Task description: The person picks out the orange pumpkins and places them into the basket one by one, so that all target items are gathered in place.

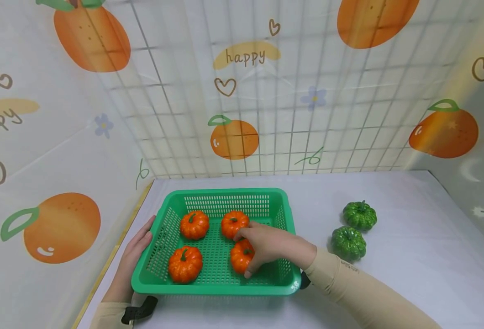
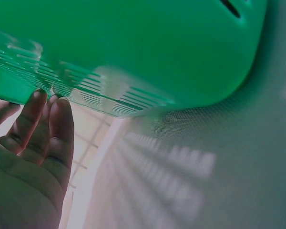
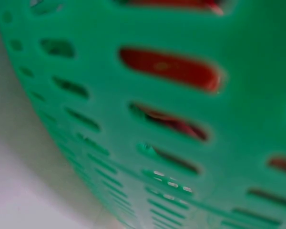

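Inside a green plastic basket sit several small orange pumpkins with dark green stems. My right hand reaches over the basket's right wall and grips the front right pumpkin, thumb at its near side and fingers over its far side. Just behind those fingers lies another pumpkin. Two more, a back one and a front one, rest along the left. My left hand lies along the basket's outer left wall, its fingers straight against the slotted side. The right wrist view shows slotted basket wall, hiding that hand.
Two glossy green pumpkins, one farther back and one nearer, stand close together on the white table right of the basket. A curtain printed with oranges hangs over a wire grid behind, with more printed cloth at both sides.
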The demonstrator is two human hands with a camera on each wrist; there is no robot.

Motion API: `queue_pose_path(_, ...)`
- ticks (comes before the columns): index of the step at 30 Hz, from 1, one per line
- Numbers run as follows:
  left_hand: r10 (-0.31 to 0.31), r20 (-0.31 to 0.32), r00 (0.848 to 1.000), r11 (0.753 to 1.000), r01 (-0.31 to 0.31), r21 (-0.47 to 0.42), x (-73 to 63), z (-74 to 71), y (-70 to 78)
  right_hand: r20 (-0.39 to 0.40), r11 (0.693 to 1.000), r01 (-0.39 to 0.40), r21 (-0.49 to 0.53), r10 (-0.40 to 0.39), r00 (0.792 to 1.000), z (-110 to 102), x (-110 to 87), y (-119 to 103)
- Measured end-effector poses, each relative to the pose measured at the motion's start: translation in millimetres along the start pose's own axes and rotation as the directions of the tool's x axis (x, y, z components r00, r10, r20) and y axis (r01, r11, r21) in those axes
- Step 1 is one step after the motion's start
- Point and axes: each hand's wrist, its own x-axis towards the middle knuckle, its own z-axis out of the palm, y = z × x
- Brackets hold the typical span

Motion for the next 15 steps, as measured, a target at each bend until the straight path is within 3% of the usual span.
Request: queue_pose_path(15,-0.017,0.003,1.000,1.000,0.017,-0.018,-1.2,-0.2,1.2,-0.022,0.999,0.035,0.042,-0.034,0.999,-4.0,-3.4,3.4)
